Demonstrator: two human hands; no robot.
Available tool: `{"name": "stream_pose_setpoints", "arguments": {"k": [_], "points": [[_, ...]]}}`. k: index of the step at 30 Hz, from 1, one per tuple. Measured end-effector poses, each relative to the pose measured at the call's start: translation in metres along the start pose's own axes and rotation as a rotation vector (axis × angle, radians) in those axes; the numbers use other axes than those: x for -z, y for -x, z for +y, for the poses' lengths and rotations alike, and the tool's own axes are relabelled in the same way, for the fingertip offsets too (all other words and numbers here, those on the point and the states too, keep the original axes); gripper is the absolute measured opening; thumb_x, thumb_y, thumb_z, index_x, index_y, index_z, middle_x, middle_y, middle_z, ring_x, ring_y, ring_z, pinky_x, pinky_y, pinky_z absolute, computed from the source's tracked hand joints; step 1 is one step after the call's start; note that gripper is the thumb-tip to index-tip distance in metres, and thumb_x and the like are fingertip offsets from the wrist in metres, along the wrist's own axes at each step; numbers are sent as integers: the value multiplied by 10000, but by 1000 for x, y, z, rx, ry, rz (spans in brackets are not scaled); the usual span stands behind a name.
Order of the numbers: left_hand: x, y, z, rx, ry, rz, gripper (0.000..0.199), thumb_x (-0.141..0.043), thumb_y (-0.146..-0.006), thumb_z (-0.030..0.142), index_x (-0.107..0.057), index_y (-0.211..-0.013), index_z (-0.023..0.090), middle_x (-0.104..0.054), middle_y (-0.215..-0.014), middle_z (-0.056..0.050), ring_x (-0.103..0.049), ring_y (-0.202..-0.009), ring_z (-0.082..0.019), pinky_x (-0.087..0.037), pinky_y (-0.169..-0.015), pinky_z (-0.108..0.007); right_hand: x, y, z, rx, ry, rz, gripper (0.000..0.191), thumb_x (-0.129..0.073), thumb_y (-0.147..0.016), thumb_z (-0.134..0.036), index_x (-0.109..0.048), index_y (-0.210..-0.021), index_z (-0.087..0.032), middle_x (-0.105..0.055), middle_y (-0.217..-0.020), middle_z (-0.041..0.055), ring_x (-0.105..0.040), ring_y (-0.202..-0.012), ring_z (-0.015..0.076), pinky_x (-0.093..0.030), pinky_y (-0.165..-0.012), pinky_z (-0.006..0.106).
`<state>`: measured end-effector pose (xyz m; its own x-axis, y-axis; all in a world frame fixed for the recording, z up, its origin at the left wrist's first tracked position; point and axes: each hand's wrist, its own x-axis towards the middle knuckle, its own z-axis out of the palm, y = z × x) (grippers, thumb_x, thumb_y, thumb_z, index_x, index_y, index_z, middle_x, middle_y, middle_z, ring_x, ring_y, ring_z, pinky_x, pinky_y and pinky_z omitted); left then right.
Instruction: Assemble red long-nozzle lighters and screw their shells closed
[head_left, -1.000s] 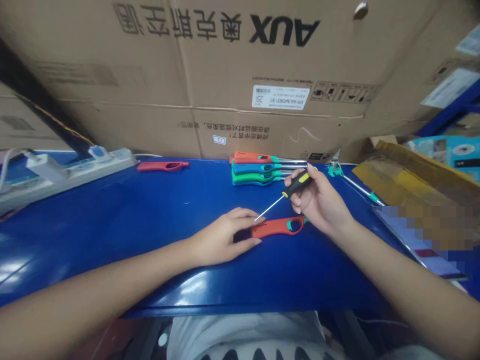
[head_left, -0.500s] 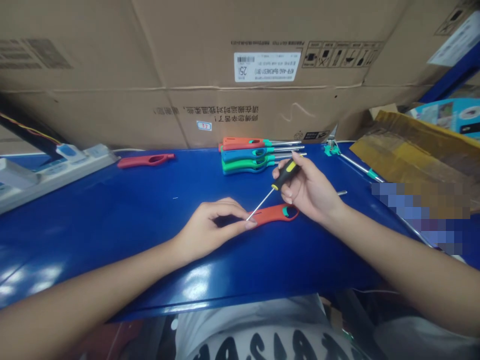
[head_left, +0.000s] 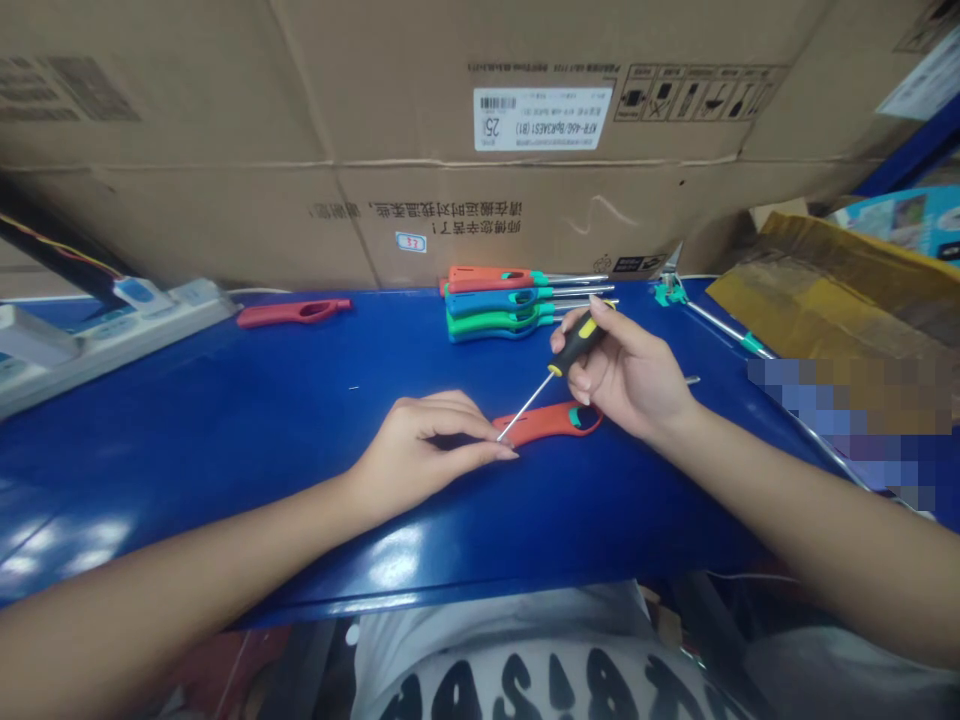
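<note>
The cardboard box [head_left: 247, 220] is set upright behind the blue table [head_left: 262, 430]. The white power strip [head_left: 127, 325] is placed at the table's left. Several colored lighters [head_left: 495, 305] are stacked near the box, and a red lighter casing [head_left: 277, 314] is laid apart to their left. The orange lighter [head_left: 544, 424] is held flat on the table at its end by the left hand [head_left: 431, 445]. The black-and-yellow screwdriver [head_left: 579, 342] is gripped in the right hand [head_left: 634, 375], its tip angled down at that end.

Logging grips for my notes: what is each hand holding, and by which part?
Right hand: the screwdriver, by its black-and-yellow handle. Left hand: the orange lighter, pinched at its butt end.
</note>
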<state>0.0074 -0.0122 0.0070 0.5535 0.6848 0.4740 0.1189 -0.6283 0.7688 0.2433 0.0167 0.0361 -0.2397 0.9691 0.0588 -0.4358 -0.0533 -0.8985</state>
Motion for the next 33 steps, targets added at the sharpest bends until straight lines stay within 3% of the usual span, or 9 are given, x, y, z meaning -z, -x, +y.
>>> {"name": "stream_pose_setpoints", "arguments": {"k": [13, 25, 33], "points": [[-1, 0, 1, 49, -46, -98, 43, -793, -846, 203, -817, -881, 199, -786, -816, -32, -698, -769, -145, -562, -739, -254, -4, 10, -6, 134, 154, -105, 320, -682, -890, -471, -605, -823, -168, -706, -743, 20, -576, -404, 102, -493, -367, 236], [0, -2, 5, 5, -59, -65, 39, -811, -827, 221, -812, -860, 201, -794, -806, -47, -715, -741, -167, -577, -718, -272, -8, 13, -6, 144, 163, -30, 354, -734, -837, -516, -609, -819, -185, -707, -756, 19, -553, -408, 95, -481, -354, 233], [-1, -2, 4, -25, -83, -65, 45, -813, -824, 201, -807, -867, 194, -796, -815, -44, -723, -743, -165, -573, -738, -276, -7, 16, -5, 181, 176, -51, 304, -658, -914, -475, -619, -834, -185, -709, -769, 20, -569, -414, 99, -475, -358, 235]]}}
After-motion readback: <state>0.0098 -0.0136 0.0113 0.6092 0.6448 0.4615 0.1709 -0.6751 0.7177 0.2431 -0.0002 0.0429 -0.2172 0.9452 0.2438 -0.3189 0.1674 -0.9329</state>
